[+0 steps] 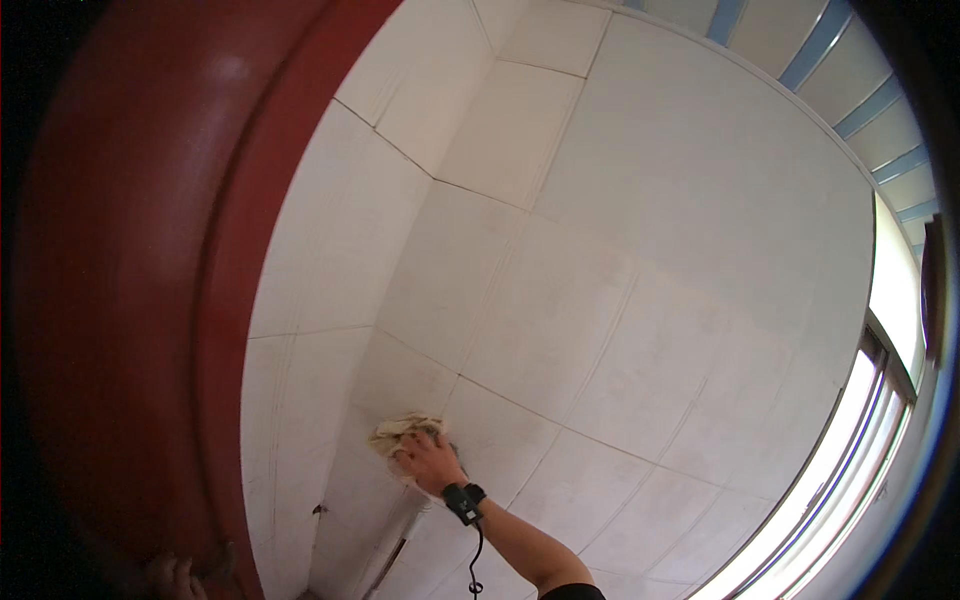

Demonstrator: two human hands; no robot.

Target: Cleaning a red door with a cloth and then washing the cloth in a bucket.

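Note:
My right hand presses a cream cloth against the pale tiled wall, close to the inner corner. The cloth is bunched under the fingers, and part of it is hidden by the hand. A black strap device with a dangling cable sits on the right wrist. At the bottom left, the fingers of my left hand show dimly against a dark red panel. Shadow and the picture's rim hide the rest of that hand, so its grip is unclear.
The red panel's edge curves down the whole left side. Below the right hand, a narrow pipe or strip runs along the wall. A dark hole or mark lies near the corner. A bright sliding window stands at the right, beneath a blue-striped ceiling.

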